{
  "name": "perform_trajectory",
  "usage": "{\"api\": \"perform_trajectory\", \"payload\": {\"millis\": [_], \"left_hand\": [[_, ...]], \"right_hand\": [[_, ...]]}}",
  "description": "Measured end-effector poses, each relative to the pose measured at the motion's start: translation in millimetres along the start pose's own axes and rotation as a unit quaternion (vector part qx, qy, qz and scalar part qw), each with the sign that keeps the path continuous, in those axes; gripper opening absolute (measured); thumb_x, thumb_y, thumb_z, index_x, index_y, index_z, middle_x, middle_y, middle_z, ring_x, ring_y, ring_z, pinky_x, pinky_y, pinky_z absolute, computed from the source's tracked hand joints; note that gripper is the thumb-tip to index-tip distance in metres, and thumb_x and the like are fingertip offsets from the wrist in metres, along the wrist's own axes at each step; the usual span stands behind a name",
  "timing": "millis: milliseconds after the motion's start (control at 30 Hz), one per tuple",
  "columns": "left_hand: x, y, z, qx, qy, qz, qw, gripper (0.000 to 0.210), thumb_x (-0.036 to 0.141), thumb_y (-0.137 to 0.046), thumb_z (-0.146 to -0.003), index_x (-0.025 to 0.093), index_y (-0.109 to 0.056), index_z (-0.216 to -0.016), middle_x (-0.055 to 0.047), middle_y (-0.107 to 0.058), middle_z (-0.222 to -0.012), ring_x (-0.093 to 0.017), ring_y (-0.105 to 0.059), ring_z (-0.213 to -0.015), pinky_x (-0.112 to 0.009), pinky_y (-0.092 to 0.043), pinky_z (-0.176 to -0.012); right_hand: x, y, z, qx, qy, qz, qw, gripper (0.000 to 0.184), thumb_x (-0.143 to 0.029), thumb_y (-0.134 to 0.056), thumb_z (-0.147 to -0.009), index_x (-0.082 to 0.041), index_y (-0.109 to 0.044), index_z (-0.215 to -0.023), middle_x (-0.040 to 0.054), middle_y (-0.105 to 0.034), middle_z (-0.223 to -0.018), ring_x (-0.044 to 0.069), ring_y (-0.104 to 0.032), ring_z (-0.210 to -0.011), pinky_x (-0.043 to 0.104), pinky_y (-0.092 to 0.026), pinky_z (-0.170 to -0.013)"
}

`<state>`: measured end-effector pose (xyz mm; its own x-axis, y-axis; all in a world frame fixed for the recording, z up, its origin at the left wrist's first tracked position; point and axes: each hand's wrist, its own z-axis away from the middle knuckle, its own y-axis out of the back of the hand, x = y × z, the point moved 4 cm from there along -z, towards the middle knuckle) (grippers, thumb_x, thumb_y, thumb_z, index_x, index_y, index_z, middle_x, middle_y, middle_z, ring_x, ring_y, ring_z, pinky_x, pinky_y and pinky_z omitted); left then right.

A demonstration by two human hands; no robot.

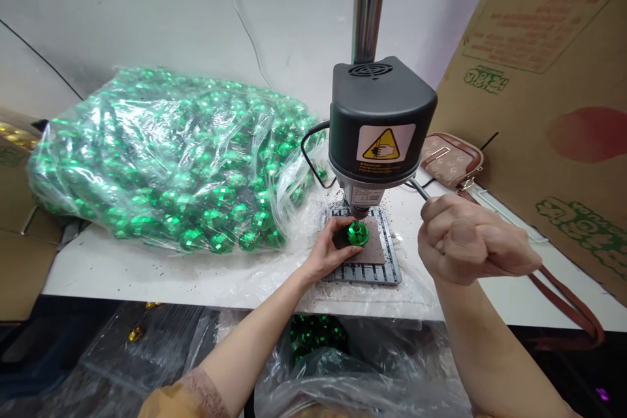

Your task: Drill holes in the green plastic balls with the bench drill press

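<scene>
A shiny green faceted ball [358,234] sits under the spindle of a small bench drill press [383,111]. My left hand [329,249] grips the ball from its left side, thumb in front and fingers behind. The ball rests on a brown board [375,249] over the slotted metal base [392,264]. The spindle tip meets the top of the ball; whether it has entered cannot be made out. My right hand [463,238] is closed around the end of the drill press lever [418,188], at the right of the machine.
A large clear bag [161,157] of green faceted balls fills the table's left. Below the table edge, another open plastic bag [353,385] holds green balls. A cardboard box [553,98] and a patterned purse [450,160] with a brown strap stand right. Dark shavings dot the white table [147,274].
</scene>
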<state>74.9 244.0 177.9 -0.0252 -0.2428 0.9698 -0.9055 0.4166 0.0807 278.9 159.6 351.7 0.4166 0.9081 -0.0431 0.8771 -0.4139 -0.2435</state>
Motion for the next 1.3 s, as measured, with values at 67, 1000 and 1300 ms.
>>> {"api": "perform_trajectory", "payload": {"millis": [67,1000,1300], "left_hand": [[-2,-0.2,0,0.003,0.001,0.003,1.0,0.071,0.054,-0.113,-0.078,0.024,-0.08,-0.133,-0.012,-0.084,-0.135,-0.038,-0.079,-0.134,-0.058,-0.061,-0.124],[19,-4.6,166,-0.236,-0.229,-0.409,0.851,0.071,0.082,-0.101,-0.082,0.03,-0.07,-0.119,-0.005,-0.076,-0.101,-0.028,-0.069,-0.091,-0.043,-0.055,-0.083],[65,90.4,-29,0.01,-0.057,-0.478,0.876,0.015,0.018,-0.064,-0.113,0.021,-0.078,-0.11,-0.014,-0.073,-0.107,-0.034,-0.072,-0.107,-0.048,-0.06,-0.101]], "right_hand": [[0,0,1,-0.001,-0.002,0.001,1.0,0.034,-0.003,-0.059,-0.099,-0.025,-0.041,-0.081,-0.0097,-0.038,-0.063,0.008,-0.036,-0.047,0.031,-0.033,-0.052],[17,-37,-79,0.018,-0.268,0.03,0.963,0.058,-0.023,-0.07,-0.111,-0.021,-0.038,-0.063,-0.0079,-0.031,-0.054,0.003,-0.035,-0.047,0.029,-0.032,-0.053],[17,-37,-78,0.026,-0.264,0.04,0.963,0.058,-0.02,-0.069,-0.111,-0.021,-0.039,-0.061,-0.0079,-0.032,-0.053,0.003,-0.036,-0.046,0.031,-0.031,-0.049]]}}
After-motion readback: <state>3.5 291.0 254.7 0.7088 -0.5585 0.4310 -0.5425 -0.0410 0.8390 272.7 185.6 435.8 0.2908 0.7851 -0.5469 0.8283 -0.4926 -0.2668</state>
